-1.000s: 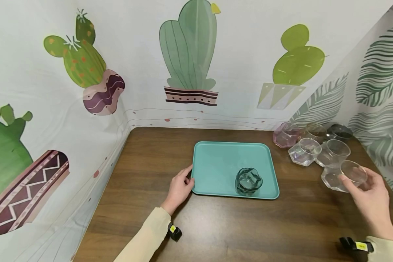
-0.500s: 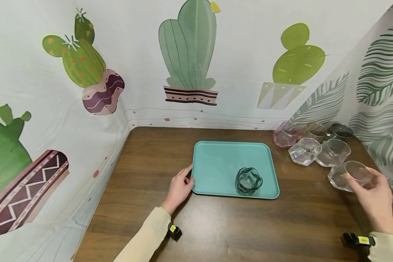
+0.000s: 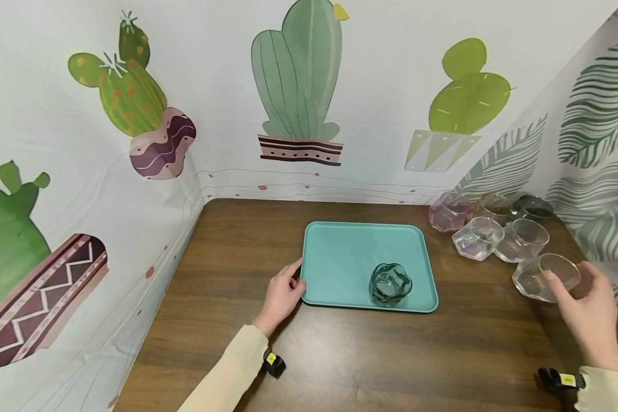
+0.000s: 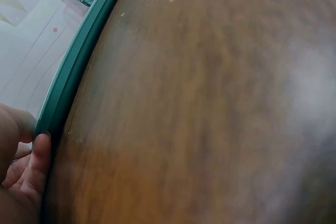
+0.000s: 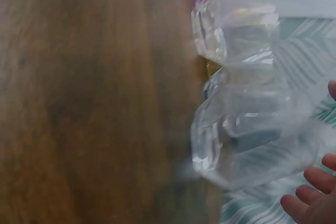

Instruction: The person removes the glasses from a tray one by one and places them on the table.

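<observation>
My left hand (image 3: 282,296) is at the left edge of a teal tray (image 3: 335,263), pinching its rim between thumb and fingers, as the left wrist view shows. A smoky green glass with a wavy rim (image 3: 389,284) stands on the tray's front right part. At the right, my right hand (image 3: 589,309) is around the upper part of a clear glass with a faceted base (image 3: 533,281), which stands upright on the table. In the right wrist view the fingers (image 5: 319,181) are spread, a little apart from that glass.
Behind the clear glass stand several more: another clear one (image 3: 522,243), an iridescent one (image 3: 476,243), a pink one (image 3: 447,214), an amber one (image 3: 494,206) and a black one (image 3: 533,207). A cactus-print cloth (image 3: 371,114) borders the brown wooden table (image 3: 371,355).
The right hand shifted the clear glass slightly to the right over the first half second, and its fingers now stand spread beside it. My left hand and the tray kept their places.
</observation>
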The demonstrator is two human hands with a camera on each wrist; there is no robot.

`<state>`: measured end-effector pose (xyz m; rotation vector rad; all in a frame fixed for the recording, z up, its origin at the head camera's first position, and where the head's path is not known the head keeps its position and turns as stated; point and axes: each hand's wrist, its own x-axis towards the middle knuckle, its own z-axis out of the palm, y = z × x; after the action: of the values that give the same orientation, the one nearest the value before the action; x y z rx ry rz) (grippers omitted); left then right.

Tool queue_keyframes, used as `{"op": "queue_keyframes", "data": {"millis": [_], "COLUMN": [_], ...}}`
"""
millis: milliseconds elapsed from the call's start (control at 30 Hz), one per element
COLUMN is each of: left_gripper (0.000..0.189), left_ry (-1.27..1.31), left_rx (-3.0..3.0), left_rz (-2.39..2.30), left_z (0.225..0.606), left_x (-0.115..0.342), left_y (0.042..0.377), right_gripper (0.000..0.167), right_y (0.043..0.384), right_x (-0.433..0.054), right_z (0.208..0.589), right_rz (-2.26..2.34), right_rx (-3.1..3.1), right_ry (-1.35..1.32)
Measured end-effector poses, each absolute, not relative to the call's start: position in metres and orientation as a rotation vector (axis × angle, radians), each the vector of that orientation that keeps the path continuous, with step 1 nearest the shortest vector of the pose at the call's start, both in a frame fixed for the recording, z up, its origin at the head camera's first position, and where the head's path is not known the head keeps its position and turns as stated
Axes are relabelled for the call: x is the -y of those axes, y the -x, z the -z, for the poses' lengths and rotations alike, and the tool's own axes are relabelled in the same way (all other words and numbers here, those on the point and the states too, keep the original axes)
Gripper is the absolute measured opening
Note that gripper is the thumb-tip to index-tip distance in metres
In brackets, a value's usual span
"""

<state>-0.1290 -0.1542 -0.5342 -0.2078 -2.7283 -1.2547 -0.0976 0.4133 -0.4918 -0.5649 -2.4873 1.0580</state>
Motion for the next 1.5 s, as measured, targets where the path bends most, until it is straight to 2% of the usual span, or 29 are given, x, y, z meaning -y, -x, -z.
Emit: {"op": "queue_keyframes", "data": {"millis": [133,300,567,900,1200,1500], "left_gripper": [0.051,0.051,0.051,0.051,0.051,0.052], "left_ry": [0.211,0.209,0.208,0.207,0.198,0.198], "left_rx": [2.728,2.730,2.728,2.731,2.736,2.730], "left_rz": [1.260,1.259,1.251,1.250,1.266,1.265], "left_z": [0.535,0.536,0.534,0.536,0.535,0.538], "left_x": [0.154,0.155,0.154,0.154,0.154,0.154], "left_y": [0.128,0.129,0.130,0.130,0.130,0.130], "right_gripper": [0.068,0.059,0.051,0.061,0.075,0.078], "right_y": [0.095,0.093,0.090,0.098,0.104,0.109], "right_x": [-0.403,-0.387,-0.350,-0.294,-0.252,-0.221], "right_z": [0.480,0.468,0.449,0.452,0.471,0.492], "right_rz": [-1.031,-0.968,-0.993,-1.167,-1.198,-1.241], "right_rx": [2.386,2.289,2.212,2.247,2.365,2.446], "right_ry": [0.569,0.459,0.141,-0.154,-0.272,-0.423]}}
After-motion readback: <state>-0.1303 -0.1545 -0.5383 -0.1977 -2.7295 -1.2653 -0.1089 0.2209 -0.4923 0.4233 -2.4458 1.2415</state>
